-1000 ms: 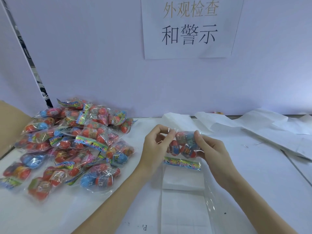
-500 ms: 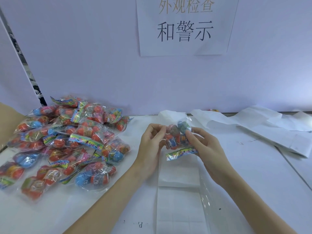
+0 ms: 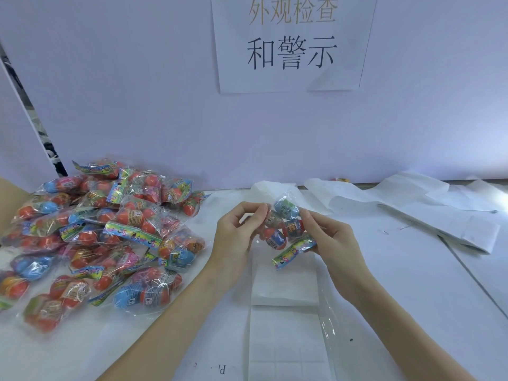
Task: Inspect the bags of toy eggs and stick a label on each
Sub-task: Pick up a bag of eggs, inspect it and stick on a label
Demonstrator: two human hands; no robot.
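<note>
I hold one clear bag of toy eggs (image 3: 284,225) above the table between both hands. Red and blue eggs show inside it, and its colourful header strip hangs tilted at the lower edge. My left hand (image 3: 237,237) pinches the bag's left side with curled fingers. My right hand (image 3: 328,239) grips its right side and the header strip. A white label sheet (image 3: 284,334) lies flat on the table just below the bag.
A large pile of several bagged toy eggs (image 3: 101,237) covers the table's left part. Loose white paper sheets (image 3: 428,213) lie at the back right. A printed sign (image 3: 291,42) hangs on the white wall behind. A clear film strip (image 3: 330,320) lies beside the label sheet.
The bag has been turned in both hands: its header strip went from level below the eggs to tilted, with its right end raised. Both hands stayed near the same spot.
</note>
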